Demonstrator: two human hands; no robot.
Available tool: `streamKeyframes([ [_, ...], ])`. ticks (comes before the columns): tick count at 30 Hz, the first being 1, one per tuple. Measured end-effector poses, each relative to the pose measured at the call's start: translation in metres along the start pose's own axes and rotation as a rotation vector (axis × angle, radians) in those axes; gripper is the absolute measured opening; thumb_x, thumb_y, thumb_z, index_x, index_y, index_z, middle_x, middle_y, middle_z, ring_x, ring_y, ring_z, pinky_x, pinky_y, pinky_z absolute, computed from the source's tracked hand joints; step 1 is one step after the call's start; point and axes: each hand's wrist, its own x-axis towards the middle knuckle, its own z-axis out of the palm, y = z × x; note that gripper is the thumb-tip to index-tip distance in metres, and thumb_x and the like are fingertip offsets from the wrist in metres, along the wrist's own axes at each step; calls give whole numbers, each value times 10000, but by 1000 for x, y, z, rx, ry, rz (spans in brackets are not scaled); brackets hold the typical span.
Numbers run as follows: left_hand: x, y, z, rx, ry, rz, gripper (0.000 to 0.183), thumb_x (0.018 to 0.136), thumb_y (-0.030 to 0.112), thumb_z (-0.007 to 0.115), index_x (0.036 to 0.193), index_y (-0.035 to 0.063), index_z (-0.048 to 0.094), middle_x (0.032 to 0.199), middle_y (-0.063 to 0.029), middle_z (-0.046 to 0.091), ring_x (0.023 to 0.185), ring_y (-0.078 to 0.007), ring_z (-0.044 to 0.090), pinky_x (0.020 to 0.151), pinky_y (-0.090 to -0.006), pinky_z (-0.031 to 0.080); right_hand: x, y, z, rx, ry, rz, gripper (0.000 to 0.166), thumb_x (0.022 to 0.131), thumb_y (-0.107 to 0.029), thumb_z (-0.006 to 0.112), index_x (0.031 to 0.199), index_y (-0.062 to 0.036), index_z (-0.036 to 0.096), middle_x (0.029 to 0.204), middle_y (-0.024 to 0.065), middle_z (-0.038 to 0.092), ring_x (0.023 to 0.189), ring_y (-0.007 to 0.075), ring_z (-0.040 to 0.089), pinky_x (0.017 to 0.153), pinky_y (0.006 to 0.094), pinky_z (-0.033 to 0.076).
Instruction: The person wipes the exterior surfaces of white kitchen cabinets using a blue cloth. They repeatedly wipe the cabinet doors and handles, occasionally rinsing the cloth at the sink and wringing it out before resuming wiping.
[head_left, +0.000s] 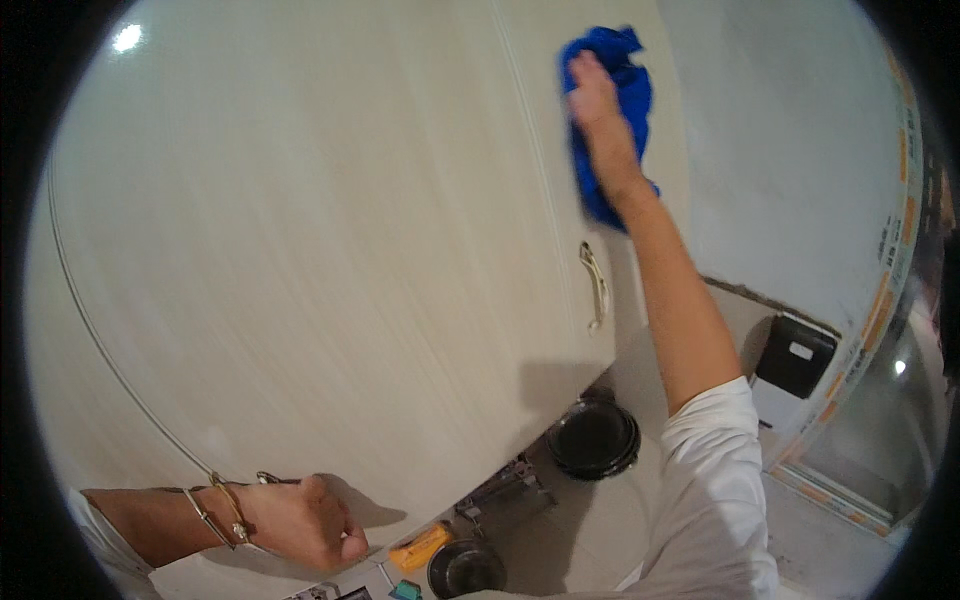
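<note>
My right hand (600, 112) presses a crumpled blue cloth (634, 97) against the upper right of a pale wood-grain cabinet door (360, 225). The cloth spreads out past both sides of the hand, above a curved metal door handle (595, 285). Low on the left, my left hand (315, 521) is closed in a fist near the lower part of the cabinet front, with bracelets on its wrist. A second handle shows partly behind that wrist. No object can be seen in the left fist.
Below the door are a stack of dark round pans (594, 437), another dark pan (466, 570), an orange item (421, 547) and a small green item (406, 590). A black box (796, 355) is on the wall at right, beside a frame with printed tape (877, 322).
</note>
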Motion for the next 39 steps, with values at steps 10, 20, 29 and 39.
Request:
streamKeyframes([
  [10, 1, 0, -7, 90, 32, -22, 212, 595, 143, 597, 704, 115, 417, 445, 62, 371, 418, -88, 422, 443, -254, 215, -84, 32, -47, -220, -78, 328, 611, 894, -354, 380, 1392, -47, 205, 1452, 151, 179, 1341, 279, 157, 1090, 372, 99],
  [20, 4, -10, 18, -8, 82, -11, 207, 586, 103, 603, 713, 102, 438, 417, 58, 349, 403, -90, 415, 395, -245, 220, -314, 68, -27, -345, 260, 927, 648, 906, -349, 422, 1382, 9, 168, 1456, 154, 153, 1337, 302, 138, 1084, 379, 115],
  [29, -8, -4, 6, 192, 104, 41, 185, 611, 87, 595, 683, 109, 426, 408, 62, 322, 412, -82, 389, 395, -233, 193, -270, 299, -171, -530, 365, 708, 649, 891, -404, 415, 1352, 28, 264, 1443, 160, 201, 1346, 258, 136, 1086, 353, 96],
  [39, 5, -15, 6, 159, 18, 16, 238, 507, 129, 602, 676, 124, 434, 453, 52, 389, 423, -81, 408, 391, -238, 186, -288, 4, -1, -503, 233, 420, 504, 801, -25, 395, 1297, 53, 347, 1377, 204, 313, 1299, 330, 255, 1079, 403, 165],
])
